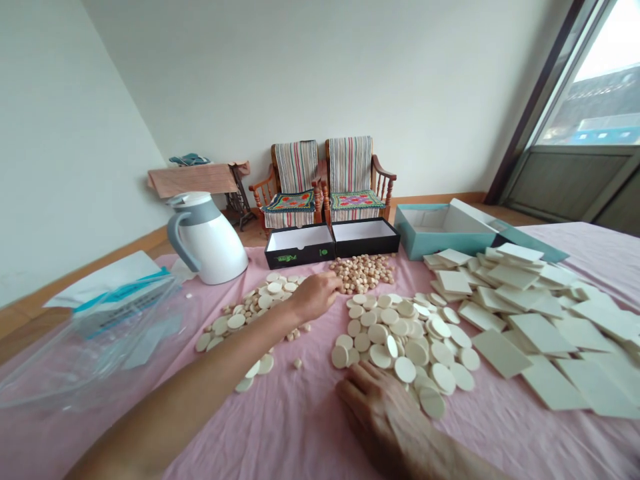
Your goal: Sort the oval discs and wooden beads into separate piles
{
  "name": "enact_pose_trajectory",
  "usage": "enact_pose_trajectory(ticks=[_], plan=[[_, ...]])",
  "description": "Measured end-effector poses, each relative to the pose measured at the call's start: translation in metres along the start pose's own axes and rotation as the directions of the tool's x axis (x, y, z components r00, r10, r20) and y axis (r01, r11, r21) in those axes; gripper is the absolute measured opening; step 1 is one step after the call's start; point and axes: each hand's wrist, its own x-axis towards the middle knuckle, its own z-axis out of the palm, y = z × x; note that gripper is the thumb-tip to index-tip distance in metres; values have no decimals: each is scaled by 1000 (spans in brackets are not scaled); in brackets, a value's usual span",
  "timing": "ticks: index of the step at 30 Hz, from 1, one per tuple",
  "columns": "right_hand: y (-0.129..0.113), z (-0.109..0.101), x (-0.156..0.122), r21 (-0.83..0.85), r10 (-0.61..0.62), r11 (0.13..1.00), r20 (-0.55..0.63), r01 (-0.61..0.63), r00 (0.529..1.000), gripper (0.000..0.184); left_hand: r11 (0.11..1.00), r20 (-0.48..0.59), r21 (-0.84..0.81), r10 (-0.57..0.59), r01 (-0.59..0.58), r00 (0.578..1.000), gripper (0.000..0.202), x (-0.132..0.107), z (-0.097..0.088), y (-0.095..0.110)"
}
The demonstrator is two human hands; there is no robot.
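Observation:
My left hand (316,295) reaches forward over the pink tablecloth, fingers curled at the near edge of a heap of small tan wooden beads (364,271); what it pinches, if anything, is hidden. My right hand (383,408) lies flat, fingers spread, on the cloth at the near edge of a pile of cream round discs (407,337). A second scatter of discs and small pieces (250,313) lies to the left, under my left forearm.
Cream square tiles (530,313) cover the right side. Two open black boxes (299,245) and a teal box (443,233) stand at the back. A white jug (207,237) and clear plastic bags (100,320) sit left. Two chairs (323,180) stand behind.

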Motion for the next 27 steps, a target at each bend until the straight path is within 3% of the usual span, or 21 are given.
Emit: enact_pose_trajectory(ticks=[3,5,8,10,13,15,18,22,27], plan=[[0,1,0,-6,-32,999,-5,32,999,17,998,-94,-9,-61,60,994,24,15,-3,-3],[1,1,0,-10,-41,999,-7,41,999,17,997,-90,-21,-73,72,993,18,7,-11,-2],[2,3,-1,0,-31,1000,3,31,1000,18,999,49,-34,-15,16,999,9,-27,-30,5],[2,4,-3,3,-29,1000,20,29,999,19,999,239,-48,32,-21,970,10,-55,-42,14],[1,4,-4,-8,-24,1000,27,24,999,20,998,381,-68,43,-19,924,10,-91,-50,31],[0,4,-3,-12,-16,1000,17,17,1000,21,998,400,-55,33,-12,916,9,-109,-48,41],[-1,3,-2,-6,-7,1000,20,7,1000,21,999,348,7,-35,34,937,18,-120,-41,50],[-1,3,-2,-14,-8,1000,33,9,999,22,1000,319,-15,-3,9,948,18,-103,-34,44],[-2,3,-2,-18,7,1000,53,-6,999,22,995,130,23,-98,96,987,19,-38,-21,19]])
